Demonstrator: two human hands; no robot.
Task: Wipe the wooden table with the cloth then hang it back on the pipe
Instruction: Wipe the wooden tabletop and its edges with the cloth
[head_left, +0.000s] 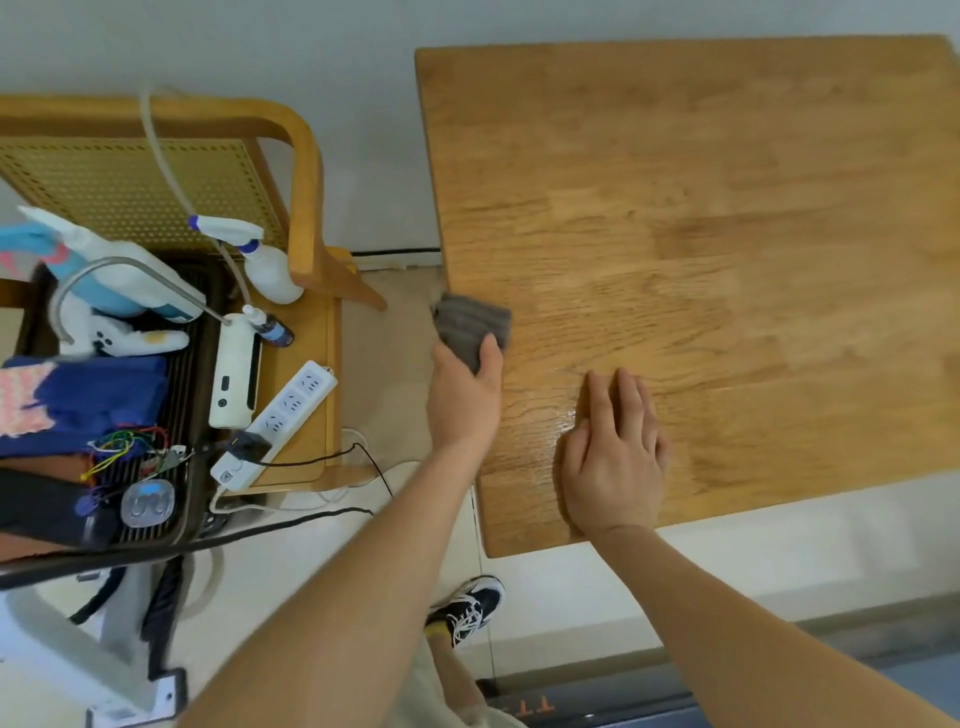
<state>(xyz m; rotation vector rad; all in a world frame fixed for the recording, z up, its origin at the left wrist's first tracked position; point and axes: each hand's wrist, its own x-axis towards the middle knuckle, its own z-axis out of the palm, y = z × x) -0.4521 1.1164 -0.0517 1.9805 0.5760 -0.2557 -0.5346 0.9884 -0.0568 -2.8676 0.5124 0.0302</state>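
Head view, looking down. Far left: wooden chair with cane back, seat crowded with clutter. Noted there: white spray bottle, small dark dropper bottle, white box-shaped device with a curved metal tube rising from it, white power strip with one black plug inserted, blue fabric, loose coloured wires. Black cable trailing off the chair across pale floor.

Centre: left hand closed around grey cloth, thumb pressed over the cloth's near edge, fingers underneath and hidden. Cloth dull grey, thick, ribbed or terry-like, folded into a rough pad; slightly motion-blurred. Positioned at the left edge of the wooden table, part overhanging the edge, part on the top. Forearm bare, reaching in from lower centre.

Below, between the arms: black and white laced shoe on the floor.

Right of centre: right hand released, holding nothing, palm flat on the table top near the front left corner, fingers together and pointing away. Faint wet sheen on the wood just beside the fingers. Table top light oak-coloured, made of jointed strips, grain visible, otherwise bare. Pipe not identifiable with certainty.
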